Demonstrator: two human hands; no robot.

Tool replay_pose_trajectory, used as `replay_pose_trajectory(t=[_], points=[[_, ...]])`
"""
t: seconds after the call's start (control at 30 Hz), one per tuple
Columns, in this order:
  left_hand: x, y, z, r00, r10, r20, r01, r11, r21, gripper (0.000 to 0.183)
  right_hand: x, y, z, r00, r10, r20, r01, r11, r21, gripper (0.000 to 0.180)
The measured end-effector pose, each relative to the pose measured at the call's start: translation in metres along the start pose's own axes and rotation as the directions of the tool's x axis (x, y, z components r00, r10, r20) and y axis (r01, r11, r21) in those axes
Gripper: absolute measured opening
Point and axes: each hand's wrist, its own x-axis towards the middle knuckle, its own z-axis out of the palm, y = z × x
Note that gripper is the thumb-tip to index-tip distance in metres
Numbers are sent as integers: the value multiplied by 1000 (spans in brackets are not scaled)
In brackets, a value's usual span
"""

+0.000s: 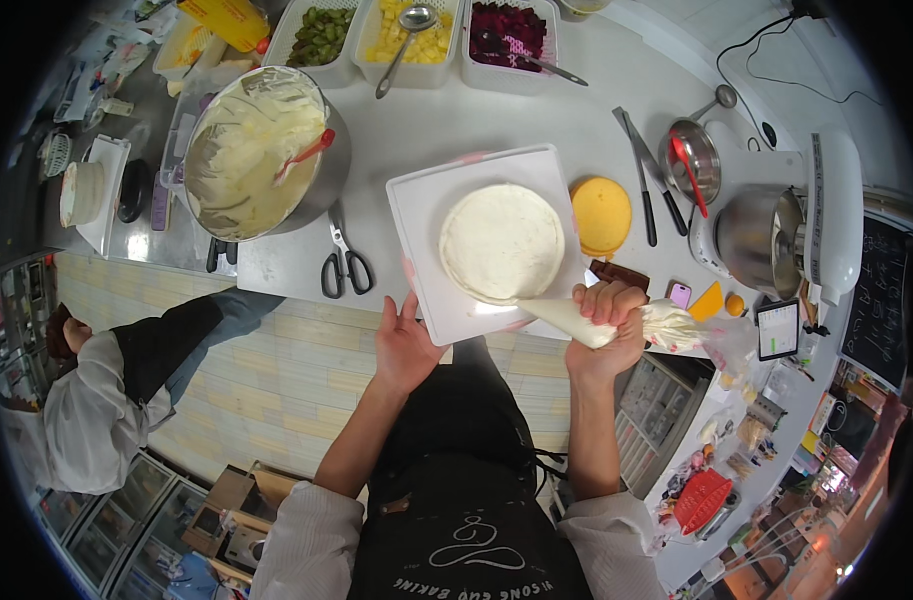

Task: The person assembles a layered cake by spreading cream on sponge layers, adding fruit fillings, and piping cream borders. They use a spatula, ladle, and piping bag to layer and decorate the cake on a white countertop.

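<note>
My right hand (605,330) is closed around a piping bag (569,321) filled with white cream. Its tip touches the near edge of a round cake layer (501,240) topped with smooth white cream. Beneath the cake lies a square white board (419,217), set at an angle and reaching past the counter's front edge. At the board's near left corner is my left hand (408,349), fingers apart and gripping nothing; whether it touches the board's edge I cannot tell. A yellow sponge layer (600,216) sits just right of the board.
Left stand a large cream bowl (336,165) and scissors (340,259). Behind are fruit baskets (408,71). On the right are long knives (644,172), a small metal bowl (708,150), a stand mixer (831,217) and a tablet (777,330). Another person (104,397) is at far left.
</note>
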Motion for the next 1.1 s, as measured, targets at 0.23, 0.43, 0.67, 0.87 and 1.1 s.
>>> replay_pose_trajectory(t=[0.23, 0.43, 0.67, 0.87, 1.1], points=[[4, 16, -12, 982, 154, 107, -123, 960, -253, 67, 8, -8, -12, 999, -34, -8, 33, 999, -24, 16], [4, 18, -24, 997, -81, 8, 81, 997, 10, 67, 14, -13, -18, 998, -56, 0, 56, 998, -26, 16], [11, 28, -6, 989, 101, -103, -117, 980, -160, 68, 19, -17, -21, 997, -82, -10, 82, 996, -40, 16], [9, 23, -7, 994, 7, -112, -6, 1000, 16, 64, 21, -20, -21, 995, -97, -3, 97, 995, -38, 17], [13, 29, -16, 999, 34, 29, -32, 998, -59, 64, 24, -21, -16, 995, -88, -39, 87, 996, -11, 20]])
